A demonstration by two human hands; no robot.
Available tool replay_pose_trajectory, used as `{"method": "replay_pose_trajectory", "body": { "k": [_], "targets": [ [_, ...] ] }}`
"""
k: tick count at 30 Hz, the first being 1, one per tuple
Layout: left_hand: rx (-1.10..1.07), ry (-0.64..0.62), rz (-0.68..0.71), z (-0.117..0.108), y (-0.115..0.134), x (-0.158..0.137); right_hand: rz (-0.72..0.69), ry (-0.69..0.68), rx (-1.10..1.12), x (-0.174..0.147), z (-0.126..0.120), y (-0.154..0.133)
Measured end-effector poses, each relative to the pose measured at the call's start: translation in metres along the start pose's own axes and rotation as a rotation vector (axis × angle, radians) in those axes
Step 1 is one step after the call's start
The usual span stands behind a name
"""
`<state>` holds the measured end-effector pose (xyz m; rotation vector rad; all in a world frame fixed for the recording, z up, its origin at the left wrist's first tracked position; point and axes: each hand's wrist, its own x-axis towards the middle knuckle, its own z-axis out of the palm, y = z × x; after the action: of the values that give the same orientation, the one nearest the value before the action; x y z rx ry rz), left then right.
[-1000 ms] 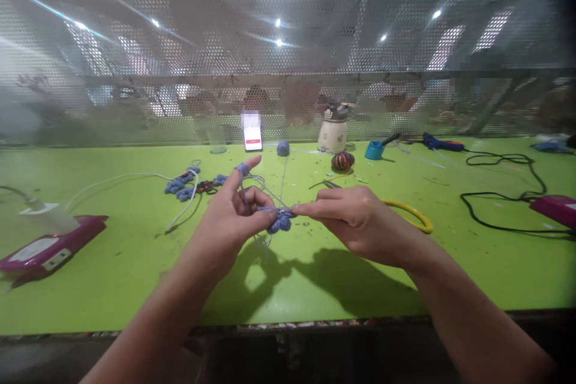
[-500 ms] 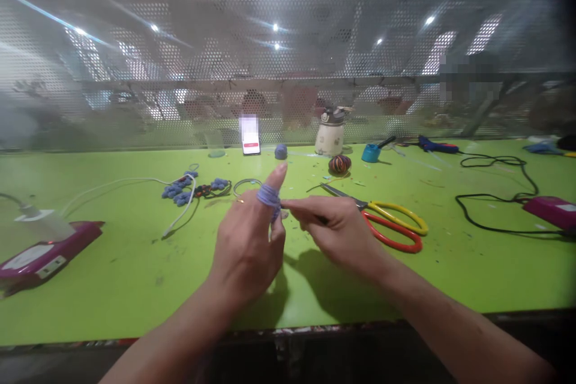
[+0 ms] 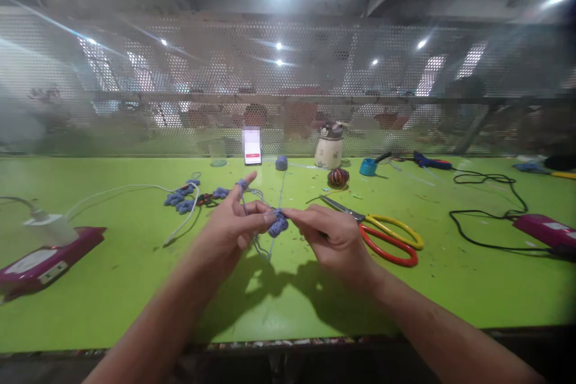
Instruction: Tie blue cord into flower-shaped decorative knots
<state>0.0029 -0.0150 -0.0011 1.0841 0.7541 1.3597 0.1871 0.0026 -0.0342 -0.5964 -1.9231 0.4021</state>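
My left hand (image 3: 227,219) pinches a small blue-purple crocheted piece (image 3: 278,225) between thumb and fingers. Its index finger points up with blue-purple yarn (image 3: 242,185) looped round it. A strand runs from the piece back to a small yarn ball (image 3: 281,162), and loose yarn hangs below the hand. My right hand (image 3: 335,234) is closed, its fingertips meeting the piece's right edge; it grips a thin crochet hook, mostly hidden by the fingers. Just right of that hand lie scissors (image 3: 389,243) with one yellow and one red handle.
Blue crocheted pieces (image 3: 180,199) and a white cable (image 3: 135,187) lie left. Magenta power strips (image 3: 85,246) stand at both sides. Behind are a phone (image 3: 252,147), a cream bottle (image 3: 328,150), a multicoloured yarn ball (image 3: 338,177), a blue pot (image 3: 368,167) and a glue gun (image 3: 432,162).
My left hand has turned and lowered its raised finger, so the crocheted piece and the strand to the ball now show. My right hand stays close by the piece. The view has tilted up slightly.
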Motion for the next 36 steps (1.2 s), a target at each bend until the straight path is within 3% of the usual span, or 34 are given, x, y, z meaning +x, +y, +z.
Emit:
{"method": "replay_pose_trajectory", "body": {
  "k": [2, 4, 7, 11, 20, 28, 36],
  "targets": [
    [0.072, -0.011, -0.006, -0.005, 0.003, 0.000, -0.177, -0.084, -0.249, 0.000, -0.006, 0.005],
    [0.156, -0.009, 0.010, -0.010, 0.005, -0.001, -0.262, -0.153, -0.414, 0.001, -0.010, 0.008],
    [0.217, -0.017, 0.023, -0.014, 0.006, 0.000, -0.326, -0.221, -0.545, 0.002, -0.015, 0.010],
    [0.246, -0.016, 0.038, -0.016, 0.006, 0.002, -0.316, -0.275, -0.544, 0.004, -0.020, 0.010],
    [0.290, -0.046, 0.052, -0.019, 0.003, 0.006, -0.094, -0.270, -0.019, 0.010, -0.019, 0.001],
    [0.316, -0.055, -0.022, -0.010, -0.007, 0.001, 0.320, -0.176, 0.319, 0.007, -0.011, -0.001],
    [0.216, -0.014, 0.002, -0.007, -0.004, -0.002, 0.542, -0.185, 0.593, 0.010, -0.010, 0.004]
  ]
}}
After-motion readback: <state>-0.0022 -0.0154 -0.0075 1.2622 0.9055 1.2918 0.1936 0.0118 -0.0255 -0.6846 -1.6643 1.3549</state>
